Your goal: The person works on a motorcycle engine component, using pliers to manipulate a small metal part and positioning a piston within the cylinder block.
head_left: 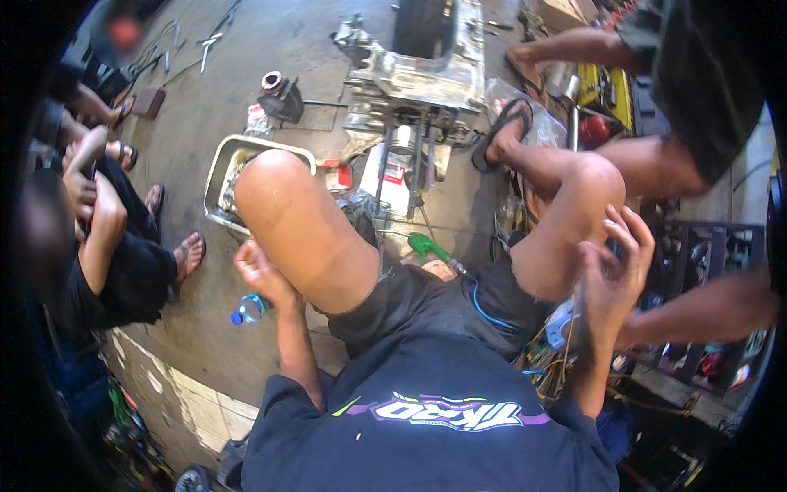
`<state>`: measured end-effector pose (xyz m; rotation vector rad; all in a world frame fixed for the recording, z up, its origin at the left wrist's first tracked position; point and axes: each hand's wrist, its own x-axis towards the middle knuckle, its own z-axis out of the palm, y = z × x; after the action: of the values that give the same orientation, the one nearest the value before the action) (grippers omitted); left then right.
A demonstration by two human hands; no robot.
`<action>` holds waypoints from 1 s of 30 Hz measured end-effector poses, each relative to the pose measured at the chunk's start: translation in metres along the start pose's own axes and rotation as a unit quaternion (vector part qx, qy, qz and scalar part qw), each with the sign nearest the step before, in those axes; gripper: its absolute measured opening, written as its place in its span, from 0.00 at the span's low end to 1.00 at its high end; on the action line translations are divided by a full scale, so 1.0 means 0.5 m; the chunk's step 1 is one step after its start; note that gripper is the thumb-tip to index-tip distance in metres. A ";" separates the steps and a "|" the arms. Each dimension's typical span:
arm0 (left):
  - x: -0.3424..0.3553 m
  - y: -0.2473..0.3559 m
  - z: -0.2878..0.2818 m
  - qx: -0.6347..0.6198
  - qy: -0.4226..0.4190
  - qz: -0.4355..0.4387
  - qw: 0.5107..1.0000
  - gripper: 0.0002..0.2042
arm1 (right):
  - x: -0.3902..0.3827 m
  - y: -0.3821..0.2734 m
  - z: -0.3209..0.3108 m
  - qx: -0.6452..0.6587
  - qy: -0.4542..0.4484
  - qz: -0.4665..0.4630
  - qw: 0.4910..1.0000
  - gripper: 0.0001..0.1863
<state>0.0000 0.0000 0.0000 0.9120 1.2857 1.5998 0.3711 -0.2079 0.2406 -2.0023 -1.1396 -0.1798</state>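
The person is squatting on the floor behind the engine block, which is standing stripped and partly dismantled. The right hand is lifting a clear plastic bag beside the right knee, well back from the engine, its grip closing loosely on the bag. The left hand is resting by the left knee; whether its grip is holding anything I cannot tell. A water bottle is lying just beside it.

A grey metal engine block stands on the concrete floor; a dented steel tray lies beside it; a green-handled screwdriver nearby.
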 end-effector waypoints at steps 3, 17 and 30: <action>-0.010 0.186 0.036 0.026 0.030 0.184 0.982 0.05 | 0.047 -0.077 0.069 0.058 -0.138 -0.196 0.969 0.17; -0.062 0.290 0.282 -0.147 -0.231 -0.197 0.941 0.10 | 0.088 -0.155 0.349 0.358 -0.402 -0.108 0.836 0.11; -0.033 0.266 0.309 -0.155 -0.233 -0.204 0.938 0.11 | 0.085 -0.016 0.354 0.071 -0.828 -0.171 0.529 0.17</action>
<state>0.1237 0.0256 0.1607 0.7105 0.7949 1.1273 0.3453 -0.0535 0.1479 -1.2653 -2.4244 1.9778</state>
